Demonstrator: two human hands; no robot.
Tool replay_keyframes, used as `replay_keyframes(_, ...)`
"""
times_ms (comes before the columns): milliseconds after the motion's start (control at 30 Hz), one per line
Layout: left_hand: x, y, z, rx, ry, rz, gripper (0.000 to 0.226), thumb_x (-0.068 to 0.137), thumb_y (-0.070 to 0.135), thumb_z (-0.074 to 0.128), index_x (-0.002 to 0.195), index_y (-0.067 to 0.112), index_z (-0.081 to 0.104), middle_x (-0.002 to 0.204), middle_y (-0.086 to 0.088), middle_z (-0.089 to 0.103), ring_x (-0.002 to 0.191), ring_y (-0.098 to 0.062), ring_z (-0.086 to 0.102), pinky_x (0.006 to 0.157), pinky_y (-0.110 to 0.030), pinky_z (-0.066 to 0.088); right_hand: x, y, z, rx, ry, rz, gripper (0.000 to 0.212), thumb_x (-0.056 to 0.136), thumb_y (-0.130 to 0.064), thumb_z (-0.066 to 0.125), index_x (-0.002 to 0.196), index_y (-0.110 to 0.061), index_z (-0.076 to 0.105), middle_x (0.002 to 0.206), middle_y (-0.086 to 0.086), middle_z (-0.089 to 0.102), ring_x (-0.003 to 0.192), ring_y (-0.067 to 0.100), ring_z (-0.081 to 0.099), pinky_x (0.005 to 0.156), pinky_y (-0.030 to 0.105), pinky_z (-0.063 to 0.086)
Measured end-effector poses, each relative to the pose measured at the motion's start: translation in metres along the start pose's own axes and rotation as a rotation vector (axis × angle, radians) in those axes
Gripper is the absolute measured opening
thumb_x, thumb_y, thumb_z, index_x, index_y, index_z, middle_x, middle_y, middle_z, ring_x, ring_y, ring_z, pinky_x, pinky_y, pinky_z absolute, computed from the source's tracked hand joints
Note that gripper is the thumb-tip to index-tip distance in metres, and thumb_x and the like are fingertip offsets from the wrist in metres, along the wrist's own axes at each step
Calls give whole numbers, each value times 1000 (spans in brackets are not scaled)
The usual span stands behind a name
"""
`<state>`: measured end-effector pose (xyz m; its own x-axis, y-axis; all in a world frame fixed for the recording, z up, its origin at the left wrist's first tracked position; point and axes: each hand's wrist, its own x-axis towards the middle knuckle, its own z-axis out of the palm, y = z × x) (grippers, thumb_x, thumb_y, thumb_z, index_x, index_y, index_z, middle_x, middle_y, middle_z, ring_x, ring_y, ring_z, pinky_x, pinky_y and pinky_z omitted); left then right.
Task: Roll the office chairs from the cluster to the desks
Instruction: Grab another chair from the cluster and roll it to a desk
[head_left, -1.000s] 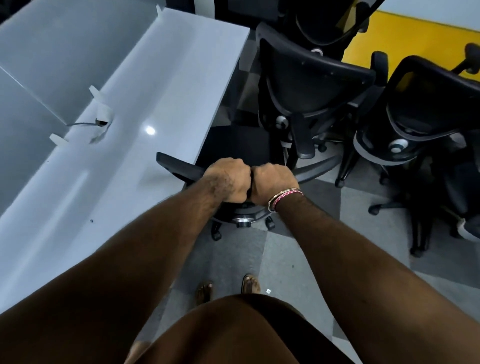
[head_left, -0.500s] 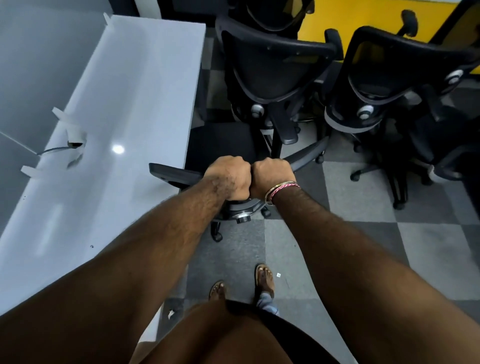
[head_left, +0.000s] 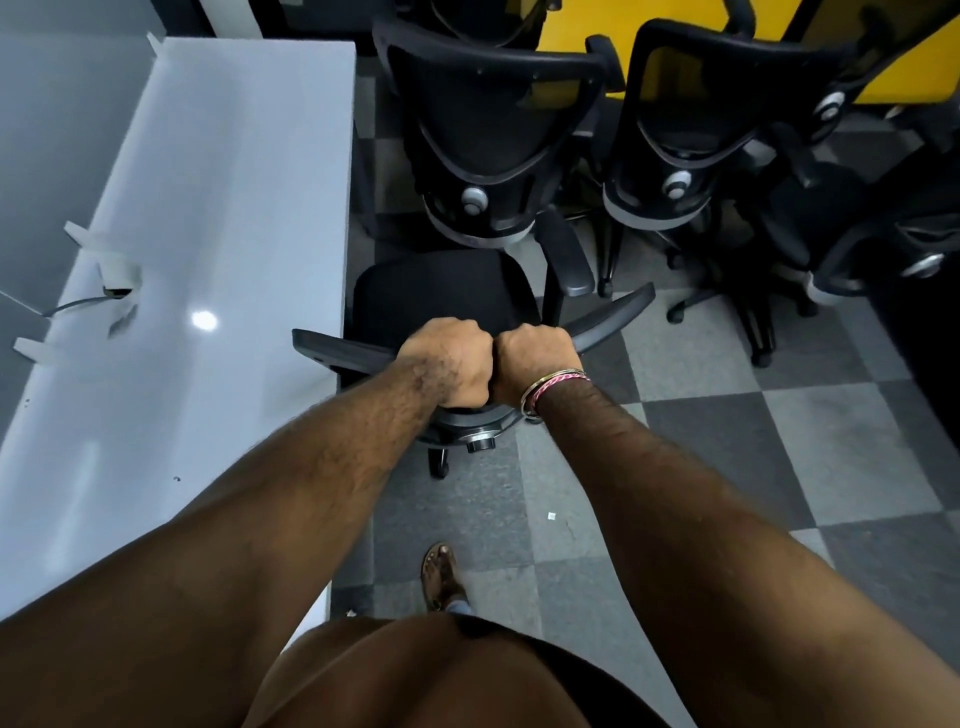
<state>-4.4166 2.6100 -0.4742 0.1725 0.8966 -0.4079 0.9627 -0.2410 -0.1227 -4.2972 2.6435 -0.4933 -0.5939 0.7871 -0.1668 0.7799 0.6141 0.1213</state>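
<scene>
1. The held office chair (head_left: 441, 301) stands directly in front of the person, its left side close against the long edge of the white desk (head_left: 218, 218). Both hands sit on the top rim of its backrest, knuckles touching: the left hand (head_left: 449, 361) is clenched round the rim, and the right hand (head_left: 535, 358), with bracelets (head_left: 553, 387) at the wrist, grips it just beside.
2. The seat lies beyond the hands, the armrests spreading out to either side of them, and a castor (head_left: 439, 467) shows below.
3. Against half a second ago, the whole black seat now shows beyond the fists, where only a dark patch appeared; the grip is unchanged. One sandalled foot (head_left: 441, 574) is visible instead of two.
4. Straight ahead, the nearest clustered chair (head_left: 483, 135) stands just beyond the held chair's seat, its armrest near the right armrest. A second clustered chair (head_left: 691, 130) stands to its right, with more chairs crowding the far right.
5. A cable outlet (head_left: 117, 280) sits on the desk's left part; grey checkered carpet tiles (head_left: 727, 441) cover the floor.
</scene>
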Motion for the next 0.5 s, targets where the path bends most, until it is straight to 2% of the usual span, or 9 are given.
replay_keyframes(300, -19, 76, 10, 79, 21, 106, 22, 84, 35, 53, 67, 20, 55, 67, 1, 60, 64, -18, 59, 66, -37, 58, -84, 26, 19, -3, -6, 42, 20, 84, -44, 55, 79, -25, 60, 78, -5, 67, 68, 21, 64, 58, 30, 42)
replay_keyframes(400, -32, 107, 15, 77, 28, 148, 21, 82, 35, 52, 66, 21, 51, 67, 1, 57, 63, -19, 56, 62, -35, 52, -122, 33, 24, 17, -12, 67, 17, 83, -42, 55, 78, -25, 57, 83, -4, 69, 77, 23, 69, 59, 30, 41)
replay_keyframes(500, -45, 141, 16, 104, 41, 192, 20, 81, 35, 51, 66, 22, 51, 68, 1, 58, 65, -20, 57, 65, -36, 55, -161, 41, 30, 37, -13, 107, 17, 83, -41, 56, 76, -26, 51, 85, -3, 70, 80, 23, 70, 60, 30, 42)
